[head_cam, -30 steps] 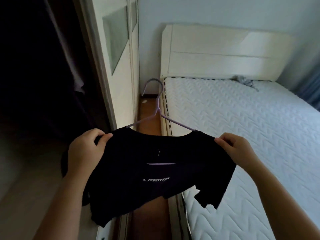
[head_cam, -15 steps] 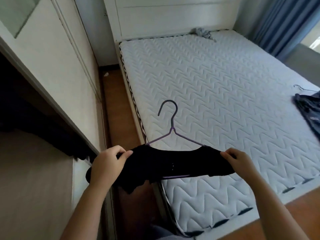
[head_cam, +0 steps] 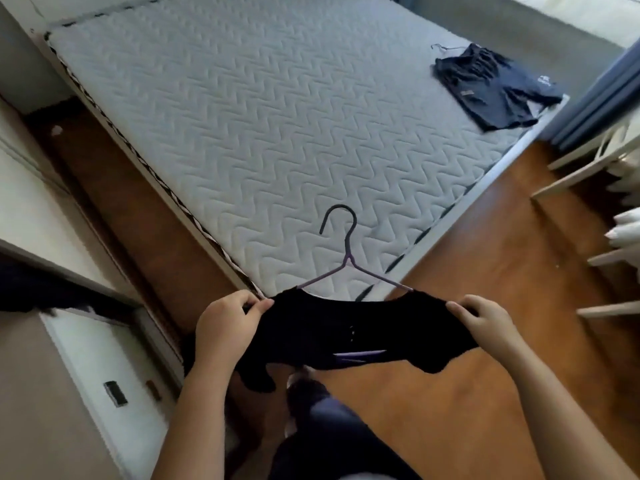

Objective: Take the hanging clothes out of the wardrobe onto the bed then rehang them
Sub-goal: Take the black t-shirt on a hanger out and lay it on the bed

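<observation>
Both hands pinch the black shirt at its shoulders, left hand and right hand, on its hanger over the bed's corner. Another dark garment lies on the bed's far side.

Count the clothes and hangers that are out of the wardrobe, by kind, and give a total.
Clothes: 2, the black shirt gripped by the left hand and right hand, and the dark garment lying on the bed.
Hangers: 2, the purple hanger inside the shirt, and a thin hanger poking from the dark garment.
Total: 4
</observation>
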{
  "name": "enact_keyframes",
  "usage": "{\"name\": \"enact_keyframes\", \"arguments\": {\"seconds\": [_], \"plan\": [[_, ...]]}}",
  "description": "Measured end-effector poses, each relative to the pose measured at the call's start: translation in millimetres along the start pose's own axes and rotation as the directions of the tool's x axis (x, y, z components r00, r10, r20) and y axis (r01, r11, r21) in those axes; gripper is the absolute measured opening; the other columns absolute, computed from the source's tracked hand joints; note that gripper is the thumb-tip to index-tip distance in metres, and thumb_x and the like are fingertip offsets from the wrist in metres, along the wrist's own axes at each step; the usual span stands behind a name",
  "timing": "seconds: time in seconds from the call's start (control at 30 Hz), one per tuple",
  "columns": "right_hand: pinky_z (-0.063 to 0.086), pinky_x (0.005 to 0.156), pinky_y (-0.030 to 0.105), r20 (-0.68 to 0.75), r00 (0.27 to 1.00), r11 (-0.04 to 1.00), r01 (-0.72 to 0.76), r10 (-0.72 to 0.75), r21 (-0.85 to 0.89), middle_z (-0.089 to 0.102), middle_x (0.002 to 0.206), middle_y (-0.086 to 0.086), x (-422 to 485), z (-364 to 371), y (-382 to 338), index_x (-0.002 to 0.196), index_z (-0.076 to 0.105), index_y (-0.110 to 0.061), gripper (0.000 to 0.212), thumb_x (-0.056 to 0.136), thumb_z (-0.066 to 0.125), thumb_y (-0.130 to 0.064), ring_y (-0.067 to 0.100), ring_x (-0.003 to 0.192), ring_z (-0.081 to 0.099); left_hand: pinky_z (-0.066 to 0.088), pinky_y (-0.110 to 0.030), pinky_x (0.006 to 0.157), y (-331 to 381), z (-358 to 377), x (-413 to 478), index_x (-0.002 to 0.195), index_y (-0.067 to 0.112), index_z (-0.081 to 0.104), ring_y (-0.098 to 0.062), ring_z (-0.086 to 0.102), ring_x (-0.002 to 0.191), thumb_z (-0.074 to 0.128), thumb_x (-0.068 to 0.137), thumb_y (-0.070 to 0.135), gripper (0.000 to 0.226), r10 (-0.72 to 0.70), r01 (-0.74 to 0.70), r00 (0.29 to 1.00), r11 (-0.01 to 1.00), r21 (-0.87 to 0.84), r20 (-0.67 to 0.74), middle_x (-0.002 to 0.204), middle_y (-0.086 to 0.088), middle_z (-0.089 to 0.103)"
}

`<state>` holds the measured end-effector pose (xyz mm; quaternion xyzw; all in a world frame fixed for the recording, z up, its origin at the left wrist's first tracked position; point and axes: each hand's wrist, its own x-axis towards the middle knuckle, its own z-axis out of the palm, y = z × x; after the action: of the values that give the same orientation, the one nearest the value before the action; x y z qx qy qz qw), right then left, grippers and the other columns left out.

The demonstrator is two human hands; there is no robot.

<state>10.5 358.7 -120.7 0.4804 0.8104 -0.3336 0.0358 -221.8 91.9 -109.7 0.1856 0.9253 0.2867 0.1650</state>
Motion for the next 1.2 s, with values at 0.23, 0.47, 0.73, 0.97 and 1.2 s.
{"name": "enact_keyframes", "arguments": {"seconds": [0.23, 0.47, 0.73, 0.97, 1.2], "plan": [[0.038, 0.059, 0.023, -0.018, 0.988, 0.985, -0.148, 0.150, 0.090, 0.061, 0.073, -0.003, -56, -39, 106, 0.075, 0.061, -0.016, 0.020, 0.090, 0.055, -0.027, 0.015, 0.074, 0.055, 0.038, -0.031, 0.066, 57, 62, -45, 0.082, 0.013, 0.067, -0.029, 0.060, 0.087, 0.061, 0.083, 0.037, 0.025, 0.127, -0.136, 0.982, 0.989, 0.053, 0.142, 0.085, -0.009, 0.070], [0.037, 0.060, 0.019, -0.109, 0.961, 0.948, -0.226, 0.254, 0.222, 0.060, 0.074, -0.001, -76, -89, 208, 0.079, 0.062, -0.011, 0.021, 0.090, 0.055, -0.027, 0.016, 0.074, 0.053, 0.033, -0.030, 0.068, 164, 126, -68, 0.071, 0.020, 0.060, -0.024, 0.052, 0.076, 0.061, 0.083, 0.034, 0.019, 0.192, -0.217, 0.951, 0.973, 0.076, 0.244, 0.071, -0.002, 0.060], [0.040, 0.059, 0.027, -0.262, 0.881, 0.894, -0.301, 0.394, 0.331, 0.062, 0.081, 0.004, -89, -223, 365, 0.082, 0.062, -0.012, 0.020, 0.090, 0.055, -0.029, 0.023, 0.083, 0.056, 0.042, -0.033, 0.065, 337, 254, -122, 0.069, 0.020, 0.061, -0.022, 0.058, 0.073, 0.061, 0.083, 0.036, 0.021, 0.416, -0.435, 0.855, 0.900, -0.009, 0.309, 0.069, 0.001, 0.064], [0.038, 0.058, 0.019, -0.315, 0.865, 0.885, -0.259, 0.390, 0.387, 0.060, 0.074, -0.005, -40, -289, 420, 0.077, 0.060, -0.016, 0.019, 0.090, 0.055, -0.030, 0.019, 0.077, 0.055, 0.042, -0.025, 0.061, 422, 306, -105, 0.074, 0.019, 0.067, -0.014, 0.059, 0.071, 0.061, 0.083, 0.034, 0.019, 0.467, -0.482, 0.813, 0.875, -0.048, 0.347, 0.069, 0.004, 0.065], [0.036, 0.060, 0.020, -0.370, 0.882, 0.930, -0.170, 0.291, 0.327, 0.060, 0.074, -0.002, 98, -355, 417, 0.077, 0.060, -0.016, 0.017, 0.088, 0.058, -0.029, 0.019, 0.081, 0.054, 0.037, -0.018, 0.058, 489, 343, -20, 0.066, 0.021, 0.061, -0.010, 0.057, 0.068, 0.062, 0.084, 0.029, 0.020, 0.386, -0.373, 0.878, 0.922, -0.102, 0.282, 0.066, 0.005, 0.063]]}}
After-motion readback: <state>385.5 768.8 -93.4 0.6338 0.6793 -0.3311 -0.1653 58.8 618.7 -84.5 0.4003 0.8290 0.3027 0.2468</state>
